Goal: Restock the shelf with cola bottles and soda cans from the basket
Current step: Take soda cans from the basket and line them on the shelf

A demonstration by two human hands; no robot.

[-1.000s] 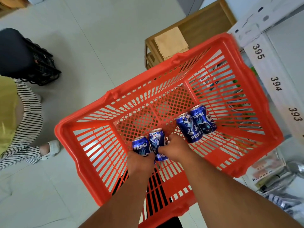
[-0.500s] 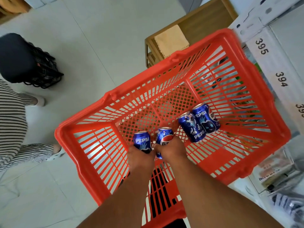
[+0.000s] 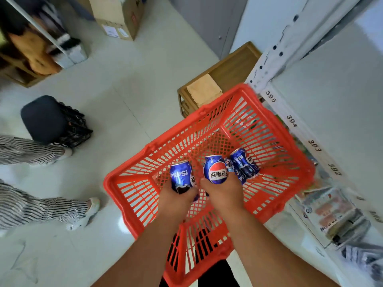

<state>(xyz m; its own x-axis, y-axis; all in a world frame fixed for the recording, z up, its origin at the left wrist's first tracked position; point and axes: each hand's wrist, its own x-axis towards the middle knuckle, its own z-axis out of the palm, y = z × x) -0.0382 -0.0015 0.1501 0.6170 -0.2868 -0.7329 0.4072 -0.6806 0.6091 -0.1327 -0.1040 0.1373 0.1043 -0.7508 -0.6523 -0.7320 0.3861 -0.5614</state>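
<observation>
Head view shows my left hand (image 3: pixel 176 200) and right hand (image 3: pixel 222 194) each gripping one can; I should lift both straight up, clear of the basket (image 3: pixel 132 181) rim.

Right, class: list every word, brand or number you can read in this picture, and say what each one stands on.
"PEPSI": the can in the left hand.
"百事可": the can in the right hand.
"PEPSI", partly hidden: the can lying in the basket.
"396", "394", "393", "392": the white shelf edge.
Labels on the cardboard box: too small to read.
Print on the packets on the lower shelf: too blurred to read.
</observation>
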